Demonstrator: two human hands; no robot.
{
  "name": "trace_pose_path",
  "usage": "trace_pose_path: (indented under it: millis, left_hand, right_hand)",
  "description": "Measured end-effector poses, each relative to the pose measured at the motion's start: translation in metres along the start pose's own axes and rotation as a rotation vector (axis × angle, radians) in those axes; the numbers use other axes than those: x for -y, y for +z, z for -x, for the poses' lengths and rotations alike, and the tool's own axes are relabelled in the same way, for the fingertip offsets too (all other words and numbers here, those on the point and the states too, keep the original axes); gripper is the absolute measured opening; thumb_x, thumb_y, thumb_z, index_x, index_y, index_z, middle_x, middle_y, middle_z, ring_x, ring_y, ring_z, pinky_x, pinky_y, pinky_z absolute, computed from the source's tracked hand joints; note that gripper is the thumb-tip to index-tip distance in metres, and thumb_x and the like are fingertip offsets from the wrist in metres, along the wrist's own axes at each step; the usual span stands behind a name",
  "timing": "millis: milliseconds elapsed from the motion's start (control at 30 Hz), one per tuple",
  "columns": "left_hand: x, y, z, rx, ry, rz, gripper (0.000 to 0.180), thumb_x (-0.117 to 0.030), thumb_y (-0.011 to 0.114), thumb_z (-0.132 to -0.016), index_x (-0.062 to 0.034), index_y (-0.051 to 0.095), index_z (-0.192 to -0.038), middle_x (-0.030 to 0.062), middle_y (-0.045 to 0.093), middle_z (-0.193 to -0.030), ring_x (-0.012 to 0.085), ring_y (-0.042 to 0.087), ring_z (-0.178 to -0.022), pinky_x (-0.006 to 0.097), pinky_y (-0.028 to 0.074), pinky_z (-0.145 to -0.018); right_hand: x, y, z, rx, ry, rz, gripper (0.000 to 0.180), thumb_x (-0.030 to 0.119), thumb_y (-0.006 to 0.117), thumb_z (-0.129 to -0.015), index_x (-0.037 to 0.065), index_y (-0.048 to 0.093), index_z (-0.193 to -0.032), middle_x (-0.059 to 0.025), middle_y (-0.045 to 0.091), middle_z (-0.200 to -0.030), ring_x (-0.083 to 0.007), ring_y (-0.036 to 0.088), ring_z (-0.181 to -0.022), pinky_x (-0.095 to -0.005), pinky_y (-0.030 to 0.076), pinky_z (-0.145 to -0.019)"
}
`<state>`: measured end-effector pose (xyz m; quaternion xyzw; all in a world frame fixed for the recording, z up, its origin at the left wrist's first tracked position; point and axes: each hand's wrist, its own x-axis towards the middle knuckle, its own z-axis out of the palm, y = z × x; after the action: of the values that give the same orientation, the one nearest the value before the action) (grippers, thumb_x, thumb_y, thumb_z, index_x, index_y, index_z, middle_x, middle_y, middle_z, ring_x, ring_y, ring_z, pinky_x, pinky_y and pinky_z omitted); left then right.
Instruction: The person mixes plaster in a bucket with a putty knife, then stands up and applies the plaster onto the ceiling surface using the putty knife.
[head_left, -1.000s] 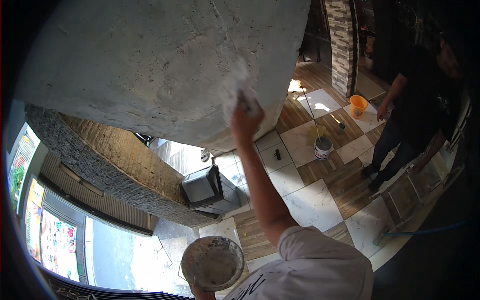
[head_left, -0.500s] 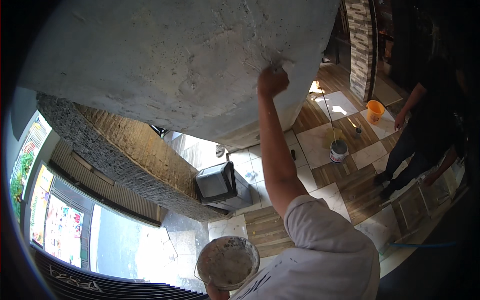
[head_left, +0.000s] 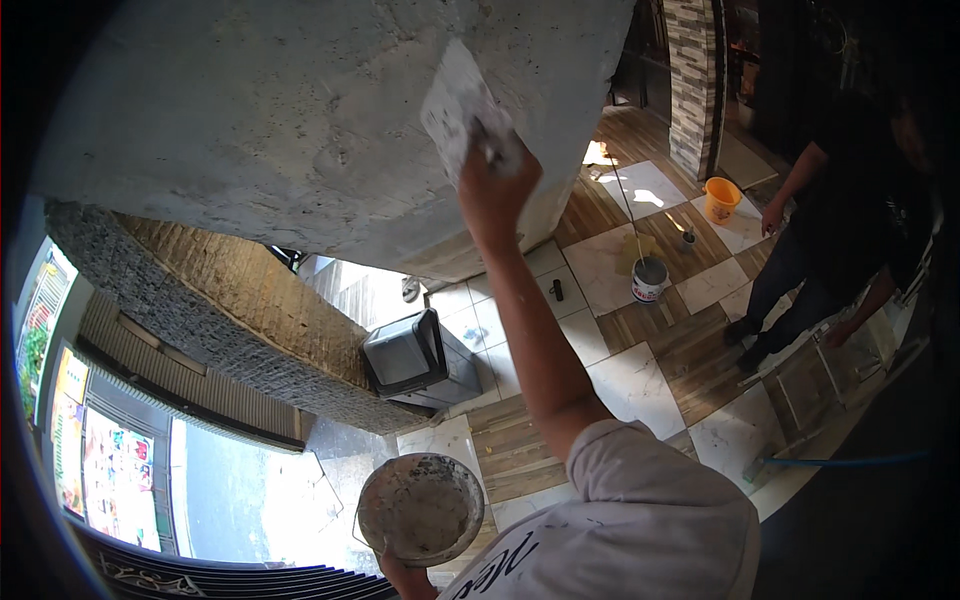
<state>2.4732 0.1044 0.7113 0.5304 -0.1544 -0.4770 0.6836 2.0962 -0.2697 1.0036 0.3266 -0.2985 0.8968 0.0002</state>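
Note:
Raised against the grey plastered wall [head_left: 250,120], my right hand [head_left: 502,192] is closed around the handle of a plastering trowel [head_left: 458,105]. Its flat, pale blade is smeared with plaster and slightly blurred, and it lies at or very near the wall face; contact cannot be told for sure. Down by my chest, my left hand [head_left: 405,573] grips a round bucket [head_left: 462,490] at its lower rim. The bucket's inside is coated with greyish plaster. Most of the left forearm is hidden.
A person [head_left: 830,230] in dark clothes stands at right beside a metal ladder [head_left: 835,375]. On the tiled floor are a white paint pail [head_left: 649,284], an orange bucket [head_left: 721,203] and a grey bin [head_left: 420,360]. A rough stone ledge [head_left: 250,310] runs along the left.
My right hand has moved up and left along the wall, and the trowel's blade now shows broadly. The left hand still holds the bucket. The whole view has shifted a little.

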Motion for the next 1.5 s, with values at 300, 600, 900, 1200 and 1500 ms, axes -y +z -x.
trace_pose_path:
  millis: [300, 600, 900, 1200, 1500]
  left_hand:
    - [0.028, 0.013, 0.004, -0.053, -0.098, 0.057, 0.046, -0.016, 0.046, -0.092, 0.0071, 0.038, -0.131, 0.0217, 0.050, -0.125, 0.0324, 0.055, -0.111, 0.043, 0.049, -0.092]
    - [0.019, 0.003, 0.013, -0.045, -0.101, 0.016, 0.046, -0.016, 0.046, -0.093, 0.0069, 0.038, -0.131, 0.0217, 0.050, -0.126, 0.0326, 0.055, -0.111, 0.044, 0.048, -0.093]
    - [-0.003, -0.014, 0.021, -0.018, -0.087, -0.025, 0.046, -0.016, 0.046, -0.093, 0.0066, 0.038, -0.131, 0.0217, 0.050, -0.126, 0.0328, 0.054, -0.112, 0.044, 0.048, -0.093]
    - [0.009, -0.007, 0.022, -0.046, -0.122, -0.025, 0.046, -0.016, 0.046, -0.093, 0.0064, 0.038, -0.131, 0.0217, 0.050, -0.126, 0.0330, 0.054, -0.112, 0.045, 0.047, -0.094]
    - [0.028, 0.004, 0.026, -0.068, -0.139, -0.004, 0.046, -0.016, 0.046, -0.093, 0.0062, 0.038, -0.132, 0.0217, 0.050, -0.127, 0.0333, 0.053, -0.113, 0.045, 0.047, -0.094]
  right_hand:
    - [-0.185, -0.055, 0.045, -0.297, 0.413, 0.121, 0.029, 0.018, 0.060, -0.087, -0.006, 0.065, -0.104, -0.0112, 0.067, -0.090, -0.0163, 0.059, -0.083, -0.0298, 0.046, -0.073]
    - [-0.121, 0.073, 0.032, -0.421, 0.432, 0.276, 0.023, 0.009, 0.056, -0.078, -0.006, 0.068, -0.091, -0.0201, 0.068, -0.083, -0.0314, 0.067, -0.078, -0.0395, 0.049, -0.071]
    - [0.029, 0.088, 0.041, -0.330, 0.205, -0.093, 0.032, 0.011, 0.057, -0.087, -0.002, 0.061, -0.116, -0.0114, 0.061, -0.062, -0.0120, 0.050, -0.048, -0.0293, 0.040, -0.048]
    - [-0.091, -0.036, 0.064, -0.418, 0.432, -0.302, 0.016, 0.011, 0.058, -0.089, 0.000, 0.066, -0.097, -0.0091, 0.066, -0.081, -0.0129, 0.063, -0.072, -0.0259, 0.049, -0.062]
    - [-0.250, 0.011, 0.070, -0.279, 0.668, 0.165, 0.026, 0.016, 0.060, -0.080, -0.002, 0.066, -0.097, -0.0210, 0.066, -0.090, -0.0331, 0.064, -0.086, -0.0401, 0.048, -0.077]
